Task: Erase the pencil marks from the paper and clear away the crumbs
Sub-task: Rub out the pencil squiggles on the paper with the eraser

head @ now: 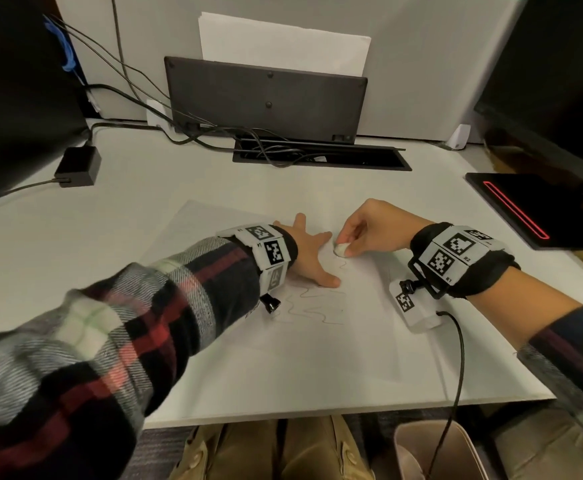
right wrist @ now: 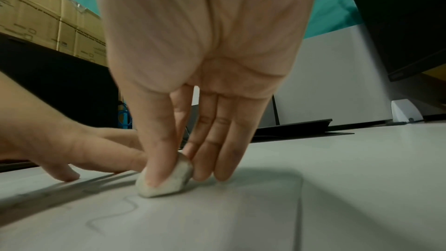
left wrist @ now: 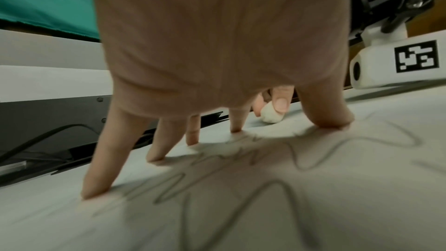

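— Rubbing where, exactly?

— My right hand (head: pixel 369 230) pinches the worn white eraser lump (head: pixel 341 250) on the white paper sheet (head: pixel 317 341), just beyond my left hand (head: pixel 312 254), whose splayed fingertips press the sheet flat.

— And the grey pencil squiggles (head: pixel 317 306)?

— Mostly nearer me, under my left wrist.

A pale grey-white desk (head: pixel 151 209) carries 1 sheet of paper (head: pixel 213 237) scrawled with wavy pencil marks (head: pixel 314 306). Beyond the paper, a cable slot (head: pixel 321 157) is cut into the desk's far edge, with a dark panel (head: pixel 265 98) standing upright just behind it. Left of the paper, well apart, sits a black power adapter (head: pixel 78 166) with its cable. Right of the paper, a black pad (head: pixel 539 209) with a glowing red strip lies near the desk's edge.
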`<state>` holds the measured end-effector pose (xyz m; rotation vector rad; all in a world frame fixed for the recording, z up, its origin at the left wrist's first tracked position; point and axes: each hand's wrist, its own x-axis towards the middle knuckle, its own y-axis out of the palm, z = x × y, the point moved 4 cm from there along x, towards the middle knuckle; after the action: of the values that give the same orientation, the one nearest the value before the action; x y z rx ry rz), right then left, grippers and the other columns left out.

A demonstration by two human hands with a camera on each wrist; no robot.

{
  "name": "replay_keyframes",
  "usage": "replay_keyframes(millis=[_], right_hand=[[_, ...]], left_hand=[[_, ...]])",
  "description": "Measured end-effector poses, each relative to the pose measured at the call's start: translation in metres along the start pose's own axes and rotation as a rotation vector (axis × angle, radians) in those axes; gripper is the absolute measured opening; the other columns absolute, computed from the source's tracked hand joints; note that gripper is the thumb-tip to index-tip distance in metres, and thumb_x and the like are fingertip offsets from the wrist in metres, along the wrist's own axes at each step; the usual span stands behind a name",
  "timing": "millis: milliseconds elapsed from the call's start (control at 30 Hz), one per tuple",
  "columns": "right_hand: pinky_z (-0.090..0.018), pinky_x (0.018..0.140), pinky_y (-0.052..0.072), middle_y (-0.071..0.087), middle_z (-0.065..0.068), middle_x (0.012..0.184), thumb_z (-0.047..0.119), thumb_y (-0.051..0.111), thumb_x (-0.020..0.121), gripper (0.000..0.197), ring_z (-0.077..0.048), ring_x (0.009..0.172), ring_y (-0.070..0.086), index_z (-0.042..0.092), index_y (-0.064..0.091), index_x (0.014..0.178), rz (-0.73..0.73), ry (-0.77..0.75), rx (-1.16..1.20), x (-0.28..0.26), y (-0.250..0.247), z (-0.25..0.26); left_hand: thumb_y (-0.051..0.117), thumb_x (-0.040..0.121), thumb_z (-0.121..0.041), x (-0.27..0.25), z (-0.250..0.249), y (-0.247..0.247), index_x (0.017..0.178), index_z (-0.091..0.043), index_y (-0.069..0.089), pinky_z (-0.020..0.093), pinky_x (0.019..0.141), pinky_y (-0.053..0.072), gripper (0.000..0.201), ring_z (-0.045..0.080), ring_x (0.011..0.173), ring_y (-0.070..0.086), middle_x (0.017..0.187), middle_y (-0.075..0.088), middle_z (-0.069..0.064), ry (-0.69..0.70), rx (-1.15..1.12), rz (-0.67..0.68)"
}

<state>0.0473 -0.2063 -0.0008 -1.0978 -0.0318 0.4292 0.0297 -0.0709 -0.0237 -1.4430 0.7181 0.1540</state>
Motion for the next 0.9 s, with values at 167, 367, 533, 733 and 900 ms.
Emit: replay_keyframes(millis=[167, 367, 533, 733, 900], right_hand=[[-0.028, 0.088, 0.052, 0.073, 0.002, 0.089, 0.016, 0.075, 0.076, 0.014, -0.010, 0.084, 0.063, 0.015, 0.075, 0.090, 0.054, -0.017, 0.029, -0.001, 0.002, 0.003], [-0.013, 0.073, 0.048, 0.072, 0.004, 0.082, 0.014, 0.076, 0.074, 0.012, 0.003, 0.068, 0.059, 0.014, 0.075, 0.086, 0.086, -0.040, 0.026, -0.004, 0.005, 0.006], [-0.022, 0.075, 0.049, 0.071, 0.005, 0.080, 0.012, 0.072, 0.076, 0.010, -0.002, 0.068, 0.059, 0.014, 0.075, 0.086, 0.026, -0.044, -0.019, -0.001, 0.002, 0.004], [-0.011, 0.068, 0.046, 0.073, -0.001, 0.085, 0.014, 0.072, 0.077, 0.010, 0.001, 0.066, 0.058, 0.014, 0.075, 0.087, 0.051, -0.057, 0.002, -0.007, 0.006, 0.000], [-0.007, 0.064, 0.045, 0.072, 0.002, 0.084, 0.011, 0.070, 0.077, 0.012, 0.005, 0.062, 0.056, 0.014, 0.074, 0.088, 0.069, -0.069, -0.013, -0.005, 0.005, 0.002]], left_hand=[[0.047, 0.074, -0.076, 0.008, 0.001, 0.003, 0.146, -0.037, -0.014, 0.054, 0.113, 0.006, 0.102, 0.035, 0.143, -0.013, 0.156, -0.017, 0.004, 0.034, -0.001, 0.022], [0.048, 0.075, -0.075, 0.007, 0.000, 0.003, 0.147, -0.034, -0.014, 0.052, 0.113, 0.006, 0.103, 0.035, 0.143, -0.014, 0.156, -0.017, 0.002, 0.046, -0.012, 0.032], [0.048, 0.075, -0.076, 0.007, -0.001, 0.003, 0.146, -0.034, -0.016, 0.052, 0.114, 0.004, 0.104, 0.035, 0.142, -0.016, 0.156, -0.019, 0.002, 0.046, -0.021, 0.045], [0.047, 0.076, -0.075, 0.005, -0.002, 0.004, 0.146, -0.033, -0.016, 0.050, 0.114, 0.004, 0.104, 0.035, 0.142, -0.015, 0.156, -0.020, 0.003, 0.055, -0.015, 0.055], [0.046, 0.076, -0.076, 0.005, -0.001, 0.004, 0.146, -0.034, -0.017, 0.052, 0.113, 0.005, 0.103, 0.036, 0.142, -0.015, 0.156, -0.020, 0.002, 0.046, -0.010, 0.059]])
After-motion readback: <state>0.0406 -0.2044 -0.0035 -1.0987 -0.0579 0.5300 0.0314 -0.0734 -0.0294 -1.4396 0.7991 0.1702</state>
